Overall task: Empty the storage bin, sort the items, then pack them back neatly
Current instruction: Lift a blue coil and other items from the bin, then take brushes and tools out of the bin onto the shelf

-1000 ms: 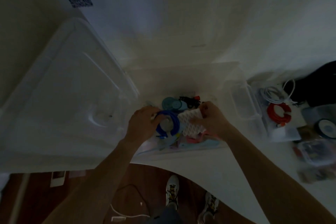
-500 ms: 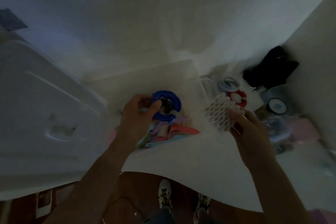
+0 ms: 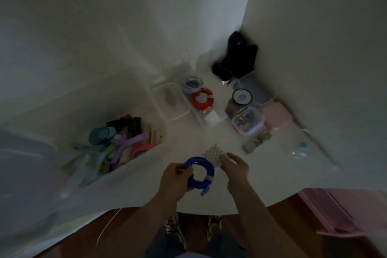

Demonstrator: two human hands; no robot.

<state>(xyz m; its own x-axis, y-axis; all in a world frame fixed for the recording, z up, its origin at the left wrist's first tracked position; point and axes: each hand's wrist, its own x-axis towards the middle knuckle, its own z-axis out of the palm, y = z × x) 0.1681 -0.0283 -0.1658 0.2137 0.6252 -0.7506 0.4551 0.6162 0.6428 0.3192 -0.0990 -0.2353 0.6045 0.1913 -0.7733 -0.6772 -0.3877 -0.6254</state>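
Head view: left hand [image 3: 174, 182] grips blue cable coil [image 3: 200, 173]; right hand [image 3: 235, 168], just beside it, pinches white mesh [image 3: 212, 153].

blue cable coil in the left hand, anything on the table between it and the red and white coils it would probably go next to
Nothing visible blocks it. The left hand grips the blue cable coil above the table. Only the white foam mesh by the right hand lies just beyond; past it the tabletop is bare up to the red coil.
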